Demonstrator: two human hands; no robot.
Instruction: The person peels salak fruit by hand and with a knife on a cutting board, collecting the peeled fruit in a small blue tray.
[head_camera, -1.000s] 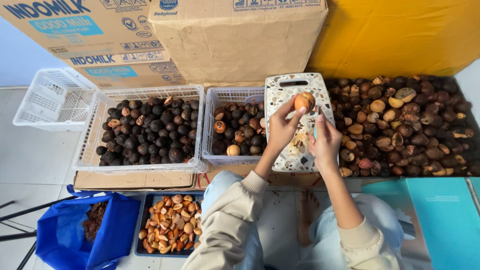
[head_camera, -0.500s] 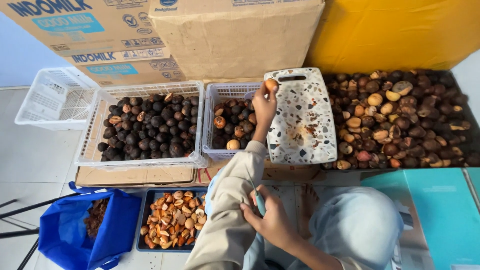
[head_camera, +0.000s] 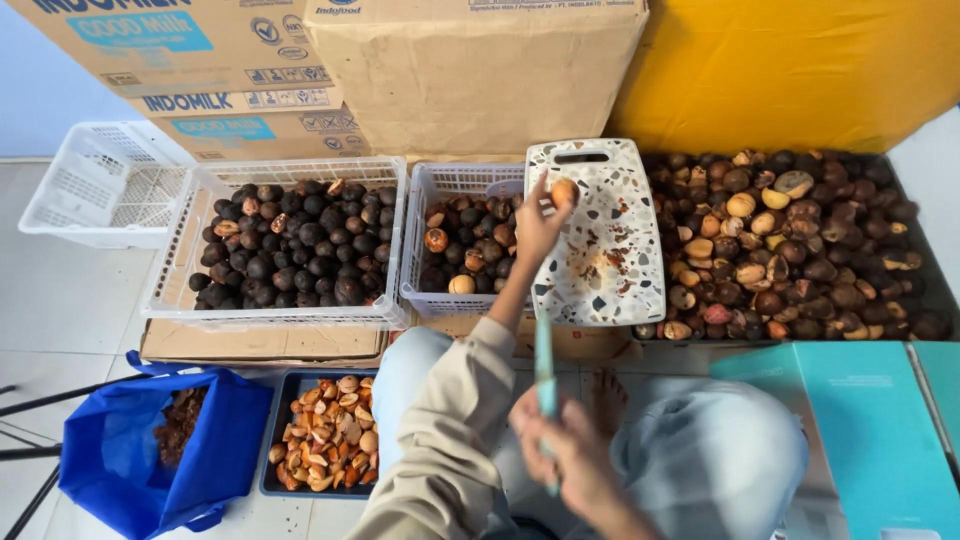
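A pale round nut is being pinched in the fingers of the left hand, which is being held up over the left edge of the speckled board, just beside the middle basket. A second ago both hands were being worked together over the board with the nut between them; now the right hand has been drawn back near the lap, fingers closed round a teal-handled tool whose tip cannot be told. By this, the work on this nut appears finished and the nut is judged to be on its way to a container.

The left basket is being filled with dark, nearly black nuts. The middle basket is being used for a mix of dark nuts and a few paler, orange ones. At far right a large heap of brown and tan nuts is lying in a dark tray. Nearer, a blue tray is holding pale shell pieces, and a blue bag is holding brown scraps. An empty white basket is standing far left, before cardboard boxes.
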